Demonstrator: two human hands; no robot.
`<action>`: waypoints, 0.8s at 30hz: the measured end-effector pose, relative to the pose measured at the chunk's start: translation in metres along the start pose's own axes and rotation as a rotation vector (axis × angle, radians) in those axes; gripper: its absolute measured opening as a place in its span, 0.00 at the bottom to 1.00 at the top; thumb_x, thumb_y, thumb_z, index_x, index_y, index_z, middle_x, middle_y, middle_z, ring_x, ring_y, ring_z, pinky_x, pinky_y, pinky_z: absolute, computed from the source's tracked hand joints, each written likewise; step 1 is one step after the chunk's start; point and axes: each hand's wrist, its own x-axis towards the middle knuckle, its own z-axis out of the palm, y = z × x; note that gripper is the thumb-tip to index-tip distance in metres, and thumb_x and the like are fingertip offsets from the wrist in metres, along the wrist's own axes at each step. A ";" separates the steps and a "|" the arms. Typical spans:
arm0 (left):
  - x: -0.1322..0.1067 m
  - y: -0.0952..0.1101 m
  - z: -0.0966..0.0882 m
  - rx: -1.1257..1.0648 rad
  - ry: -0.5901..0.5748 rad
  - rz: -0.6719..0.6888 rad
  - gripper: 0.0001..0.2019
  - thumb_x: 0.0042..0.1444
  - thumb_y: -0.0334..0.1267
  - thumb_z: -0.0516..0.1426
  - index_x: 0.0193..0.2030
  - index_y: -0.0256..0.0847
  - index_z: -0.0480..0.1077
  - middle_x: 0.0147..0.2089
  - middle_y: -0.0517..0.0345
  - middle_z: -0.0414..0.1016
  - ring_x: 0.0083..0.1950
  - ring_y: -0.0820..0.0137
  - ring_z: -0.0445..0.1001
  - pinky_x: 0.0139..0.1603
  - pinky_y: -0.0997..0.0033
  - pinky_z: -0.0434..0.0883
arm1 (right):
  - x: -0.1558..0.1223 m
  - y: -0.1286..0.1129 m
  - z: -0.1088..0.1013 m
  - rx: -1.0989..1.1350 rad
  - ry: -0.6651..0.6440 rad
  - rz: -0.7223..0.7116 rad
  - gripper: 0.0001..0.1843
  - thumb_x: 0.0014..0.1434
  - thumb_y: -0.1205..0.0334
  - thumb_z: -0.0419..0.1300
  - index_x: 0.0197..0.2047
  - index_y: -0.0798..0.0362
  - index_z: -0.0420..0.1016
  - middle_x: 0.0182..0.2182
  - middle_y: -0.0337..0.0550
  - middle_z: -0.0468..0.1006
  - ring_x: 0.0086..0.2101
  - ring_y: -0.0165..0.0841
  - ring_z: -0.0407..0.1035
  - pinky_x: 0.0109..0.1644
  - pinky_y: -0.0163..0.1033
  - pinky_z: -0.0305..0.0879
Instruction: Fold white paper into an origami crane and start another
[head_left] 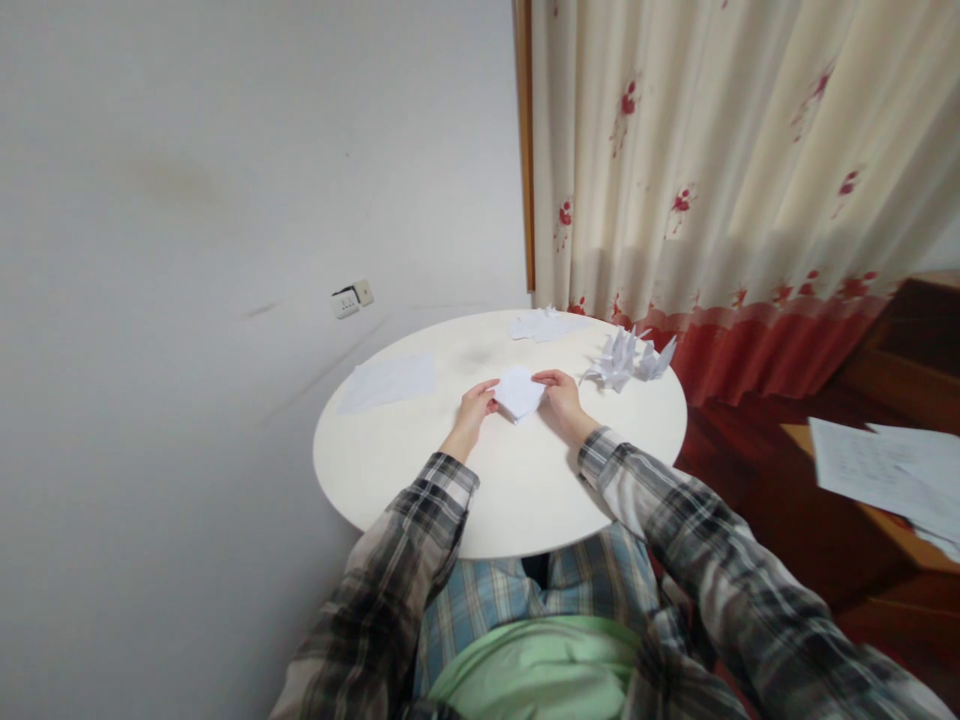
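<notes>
Between my two hands is a small folded piece of white paper (518, 393), roughly diamond-shaped, just over the round white table (397, 455). My left hand (475, 408) pinches its left corner between thumb and fingers. At the opposite corner, my right hand (562, 398) grips the paper with its fingertips. Right of that hand stands a cluster of folded paper cranes (619, 358), white with pointed wings and tips. The underside of the held paper is hidden.
A flat white sheet (390, 382) lies at the table's left. More paper (547, 325) rests near its far edge. A wall (187, 250) with a socket (345, 303) borders the left, a curtain (675, 150) the back. Loose papers (885, 470) lie on wooden furniture at right.
</notes>
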 end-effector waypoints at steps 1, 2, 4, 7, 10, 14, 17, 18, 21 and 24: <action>0.001 -0.001 0.000 0.022 -0.007 0.012 0.14 0.41 0.30 0.56 0.38 0.34 0.71 0.36 0.51 0.73 0.32 0.72 0.70 0.34 0.71 0.66 | 0.001 0.001 0.000 -0.006 0.005 -0.005 0.15 0.32 0.72 0.47 0.23 0.55 0.72 0.25 0.42 0.76 0.30 0.33 0.68 0.39 0.39 0.62; 0.001 -0.002 0.000 0.058 -0.010 0.029 0.15 0.42 0.31 0.56 0.40 0.35 0.70 0.38 0.51 0.73 0.35 0.70 0.70 0.36 0.70 0.67 | 0.001 0.002 0.000 -0.013 0.009 -0.008 0.15 0.32 0.72 0.47 0.23 0.55 0.72 0.25 0.42 0.76 0.30 0.33 0.68 0.38 0.39 0.62; 0.002 -0.003 -0.001 0.210 0.019 0.101 0.18 0.43 0.32 0.57 0.44 0.35 0.69 0.43 0.48 0.72 0.41 0.66 0.70 0.42 0.66 0.67 | 0.001 0.004 -0.001 -0.033 0.001 -0.005 0.16 0.32 0.72 0.47 0.23 0.55 0.72 0.25 0.42 0.75 0.30 0.33 0.68 0.38 0.38 0.62; 0.000 -0.003 -0.001 0.642 0.065 0.321 0.23 0.42 0.32 0.58 0.49 0.37 0.67 0.55 0.45 0.65 0.57 0.60 0.61 0.55 0.61 0.60 | 0.002 0.006 0.000 -0.067 -0.030 0.034 0.16 0.32 0.72 0.47 0.25 0.55 0.72 0.25 0.41 0.75 0.28 0.31 0.66 0.35 0.37 0.62; -0.006 -0.001 0.001 1.066 -0.098 0.457 0.27 0.46 0.33 0.56 0.56 0.41 0.60 0.65 0.51 0.51 0.65 0.63 0.48 0.63 0.61 0.50 | 0.001 0.006 0.001 -0.095 -0.058 0.064 0.17 0.32 0.73 0.48 0.27 0.56 0.71 0.25 0.41 0.75 0.27 0.30 0.66 0.33 0.35 0.62; -0.014 0.001 0.005 1.369 -0.323 0.341 0.23 0.57 0.42 0.46 0.60 0.43 0.55 0.66 0.55 0.50 0.67 0.65 0.44 0.63 0.55 0.47 | 0.000 0.003 0.000 -0.208 -0.081 0.039 0.17 0.34 0.75 0.47 0.28 0.57 0.71 0.28 0.41 0.75 0.29 0.30 0.67 0.35 0.35 0.63; -0.016 0.003 0.007 1.448 -0.361 0.292 0.22 0.60 0.46 0.42 0.59 0.44 0.57 0.64 0.57 0.54 0.66 0.65 0.48 0.62 0.56 0.48 | -0.003 -0.004 -0.001 -0.419 -0.069 -0.051 0.17 0.38 0.76 0.48 0.30 0.56 0.72 0.31 0.42 0.76 0.32 0.31 0.68 0.40 0.36 0.63; -0.017 0.003 0.007 1.459 -0.353 0.295 0.22 0.60 0.46 0.41 0.59 0.44 0.58 0.64 0.57 0.55 0.65 0.66 0.50 0.62 0.56 0.49 | -0.005 -0.006 -0.001 -0.508 -0.074 -0.103 0.17 0.39 0.76 0.48 0.31 0.56 0.72 0.32 0.43 0.76 0.34 0.31 0.68 0.43 0.37 0.62; -0.017 0.005 0.007 1.474 -0.306 0.356 0.21 0.60 0.46 0.43 0.56 0.44 0.62 0.61 0.57 0.61 0.62 0.66 0.56 0.60 0.60 0.53 | -0.011 -0.012 0.001 -0.742 -0.172 -0.244 0.19 0.44 0.76 0.48 0.36 0.55 0.73 0.37 0.43 0.76 0.39 0.31 0.68 0.47 0.37 0.60; -0.017 0.009 0.007 1.494 -0.238 0.444 0.18 0.59 0.44 0.44 0.49 0.44 0.68 0.53 0.57 0.69 0.55 0.67 0.64 0.56 0.65 0.58 | -0.015 -0.014 0.003 -0.920 -0.292 -0.292 0.19 0.46 0.77 0.50 0.40 0.56 0.74 0.40 0.45 0.76 0.41 0.32 0.67 0.49 0.35 0.58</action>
